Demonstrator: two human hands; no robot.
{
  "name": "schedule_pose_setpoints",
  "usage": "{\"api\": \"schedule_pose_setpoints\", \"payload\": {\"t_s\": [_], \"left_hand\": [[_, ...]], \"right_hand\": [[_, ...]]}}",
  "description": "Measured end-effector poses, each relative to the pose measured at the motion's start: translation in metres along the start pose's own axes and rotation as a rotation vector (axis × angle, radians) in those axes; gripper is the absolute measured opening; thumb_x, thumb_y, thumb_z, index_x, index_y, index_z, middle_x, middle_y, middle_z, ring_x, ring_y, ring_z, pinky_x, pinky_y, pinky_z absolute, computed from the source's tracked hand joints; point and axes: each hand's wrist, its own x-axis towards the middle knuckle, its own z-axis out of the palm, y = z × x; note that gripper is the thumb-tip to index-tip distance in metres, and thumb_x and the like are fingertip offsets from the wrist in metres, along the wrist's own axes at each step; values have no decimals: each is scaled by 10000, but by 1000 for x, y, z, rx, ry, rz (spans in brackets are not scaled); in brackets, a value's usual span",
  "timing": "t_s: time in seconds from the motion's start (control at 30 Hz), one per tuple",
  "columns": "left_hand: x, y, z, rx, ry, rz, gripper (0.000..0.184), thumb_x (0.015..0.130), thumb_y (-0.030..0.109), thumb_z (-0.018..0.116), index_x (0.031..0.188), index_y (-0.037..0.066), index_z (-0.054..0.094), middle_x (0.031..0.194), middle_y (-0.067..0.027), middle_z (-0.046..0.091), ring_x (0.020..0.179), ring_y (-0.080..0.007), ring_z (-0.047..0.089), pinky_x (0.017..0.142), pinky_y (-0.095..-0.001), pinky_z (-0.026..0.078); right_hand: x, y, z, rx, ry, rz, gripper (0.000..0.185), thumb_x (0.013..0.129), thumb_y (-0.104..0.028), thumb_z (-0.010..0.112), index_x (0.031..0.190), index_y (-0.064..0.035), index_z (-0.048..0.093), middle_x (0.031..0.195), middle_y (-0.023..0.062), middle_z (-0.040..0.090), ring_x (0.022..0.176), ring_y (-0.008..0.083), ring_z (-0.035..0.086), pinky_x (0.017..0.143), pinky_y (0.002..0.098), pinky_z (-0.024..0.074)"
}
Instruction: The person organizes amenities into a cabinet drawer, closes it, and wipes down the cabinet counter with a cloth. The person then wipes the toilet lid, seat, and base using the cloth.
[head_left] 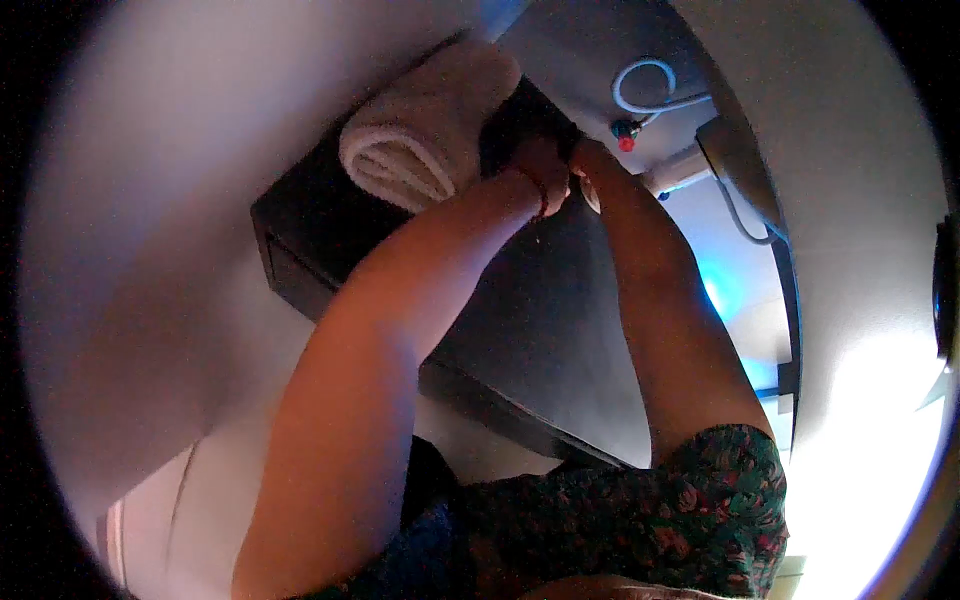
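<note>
Both my arms reach forward over a dark, flat-topped piece of furniture (540, 310). My left hand (545, 175), with a reddish bracelet at the wrist, is closed, its fingers curled in the shadow close to my right hand. My right hand (588, 165) is also closed, and a small whitish rounded object (591, 196) shows just below its fingers. What either hand grips is too dark to make out. Beyond the left hand lies a black shape (515, 115). A thick cream towel (430, 130), folded or rolled, rests on the dark top to the left.
A pale looped hose (640, 105) ends in a fitting with a red tip (626, 143) at the upper right. Below it is a white cylindrical part (680, 172). A blue glow (715, 290) lights the right side. A pale wall (180, 230) borders the left.
</note>
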Motion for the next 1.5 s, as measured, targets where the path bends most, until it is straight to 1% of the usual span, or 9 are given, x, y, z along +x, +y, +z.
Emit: {"api": "schedule_pose_setpoints", "payload": {"t_s": [0.03,0.33,0.47,0.53,1.07,1.13,1.27,1.33,1.5], "left_hand": [[-5,-37,43,336,273,283,504,894,403,447,1246,44,486,1251,-153,506,1174,-320,458,1007,-453,342],[7,12,-16,413,-162,14,457,806,386,556,1164,104,578,1240,-110,511,1186,-236,448,999,-374,326],[14,0,11,392,272,308,451,814,408,531,1153,115,584,1239,-121,529,1163,-265,482,974,-374,366],[-2,20,-25,262,-101,145,443,842,423,483,1155,126,584,1216,-103,551,1115,-274,518,941,-383,397],[21,5,-14,607,-320,206,330,846,291,500,1097,98,594,1117,-117,590,1030,-276,565,894,-402,437],[28,-9,6,454,183,157,314,829,234,517,1080,55,576,1110,-153,583,1030,-287,565,893,-402,439],[45,-42,21,-377,94,165,319,808,198,534,1074,24,561,1124,-180,562,1070,-289,540,919,-398,421],[6,5,-38,451,-59,155,342,782,165,551,1100,41,564,1146,-158,563,1088,-285,536,928,-388,420],[3,8,-66,445,-95,210,410,769,158,552,1167,59,546,1183,-121,560,1088,-282,548,898,-388,450]], "right_hand": [[1,3,10,-42,34,5,513,735,-363,627,1170,-95,578,1265,184,487,1208,384,401,1007,474,306],[28,4,15,-79,106,5,538,728,-367,631,1187,-95,562,1284,185,464,1223,381,376,1015,474,292],[37,6,19,-89,104,32,550,724,-369,633,1195,-95,555,1292,186,454,1230,380,365,1019,473,285],[47,10,20,-85,100,41,555,723,-370,634,1199,-95,551,1297,186,449,1233,379,360,1021,473,282],[40,-7,24,-120,282,-145,602,710,-377,642,1229,-95,523,1331,188,408,1260,375,317,1036,472,257],[29,-12,35,-123,327,-189,608,708,-378,643,1233,-95,519,1335,188,403,1263,374,311,1038,472,254],[16,-15,38,-136,392,-205,620,705,-379,645,1240,-95,512,1344,189,393,1270,373,301,1042,472,248],[27,-14,36,-160,397,-174,626,703,-380,646,1244,-95,509,1348,189,388,1273,373,295,1044,472,245],[68,-10,29,-253,393,-106,642,699,-383,649,1254,-95,500,1359,190,375,1282,371,282,1049,471,237]]}}
